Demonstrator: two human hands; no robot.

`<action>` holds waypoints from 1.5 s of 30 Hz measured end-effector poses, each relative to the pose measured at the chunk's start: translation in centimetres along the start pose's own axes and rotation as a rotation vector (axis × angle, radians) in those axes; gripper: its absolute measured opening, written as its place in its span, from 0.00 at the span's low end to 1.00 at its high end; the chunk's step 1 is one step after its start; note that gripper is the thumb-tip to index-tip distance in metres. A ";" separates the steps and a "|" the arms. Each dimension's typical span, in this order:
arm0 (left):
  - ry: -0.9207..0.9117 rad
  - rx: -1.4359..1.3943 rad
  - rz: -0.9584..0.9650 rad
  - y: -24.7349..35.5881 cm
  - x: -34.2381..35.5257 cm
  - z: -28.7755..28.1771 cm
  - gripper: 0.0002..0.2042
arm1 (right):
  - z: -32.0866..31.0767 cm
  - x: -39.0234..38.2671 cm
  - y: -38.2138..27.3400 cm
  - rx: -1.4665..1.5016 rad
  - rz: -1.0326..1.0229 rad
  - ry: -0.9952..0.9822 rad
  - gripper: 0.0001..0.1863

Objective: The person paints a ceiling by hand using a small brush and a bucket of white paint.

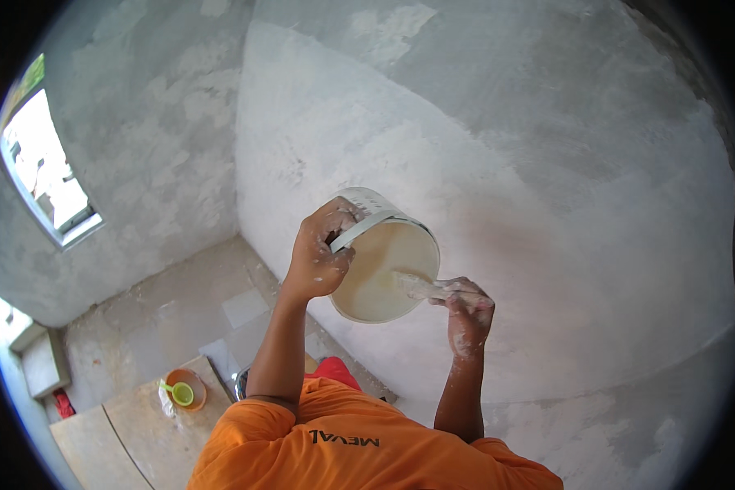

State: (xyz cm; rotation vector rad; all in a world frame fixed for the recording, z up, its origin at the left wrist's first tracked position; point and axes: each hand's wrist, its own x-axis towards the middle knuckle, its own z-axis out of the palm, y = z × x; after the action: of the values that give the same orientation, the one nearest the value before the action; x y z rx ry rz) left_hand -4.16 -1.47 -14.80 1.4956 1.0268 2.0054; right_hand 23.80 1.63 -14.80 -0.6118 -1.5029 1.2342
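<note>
A white bucket (369, 198) is held up before my chest, tilted so that its open mouth faces me. My left hand (318, 257) is closed on its pale strap handle (361, 231) at the left side of the rim. Whitish residue coats the inside; how much it contains I cannot tell. In my right hand (469, 309) is a paintbrush (416, 286) caked in white, gripped by its handle. Its bristle end reaches over the right rim into the bucket's mouth. White smears mark both hands.
Ahead stands a wall (547, 245) partly coated in white over grey. A grey wall (155, 163) with a window (47, 167) meets it at the left. Low at left, an orange bowl (196, 398) and a green dipper (183, 394) rest on boards (135, 425) above the tiled floor (163, 327).
</note>
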 end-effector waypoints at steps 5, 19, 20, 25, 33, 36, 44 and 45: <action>-0.070 0.140 0.002 0.7 0.9 -1.3 0.11 | 3.4 1.5 1.0 -0.417 -0.104 -0.335 0.10; -0.026 0.011 -0.113 -2.6 1.2 -0.5 0.12 | 7.9 5.2 7.5 -1.002 -0.290 -0.093 0.15; -0.035 -0.013 -0.125 -2.5 1.5 -0.3 0.12 | 8.2 5.7 7.9 -0.998 -0.319 -0.032 0.15; -0.134 -0.084 -0.106 -2.9 1.6 1.2 0.12 | 8.5 7.1 6.8 -0.794 -0.112 -0.158 0.15; -0.279 0.044 -0.144 -3.7 2.4 3.8 0.11 | 6.8 3.7 12.4 -0.732 -0.128 -0.345 0.18; -0.333 0.057 -0.144 -5.6 2.4 2.7 0.12 | 7.0 2.3 14.4 -0.702 -0.058 -0.430 0.17; -0.424 -0.113 -0.237 -7.8 3.5 1.3 0.13 | 8.0 2.4 12.5 -0.627 0.070 -0.249 0.20; -0.435 -0.148 -0.239 -7.6 3.6 1.5 0.14 | 8.2 2.5 12.5 -0.616 0.019 -0.192 0.19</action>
State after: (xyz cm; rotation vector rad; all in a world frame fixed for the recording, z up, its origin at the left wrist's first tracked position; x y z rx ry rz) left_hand -4.52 6.33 -18.20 1.5528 0.8104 1.4708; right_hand 12.71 4.90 -24.56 -0.9259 -2.0629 0.8474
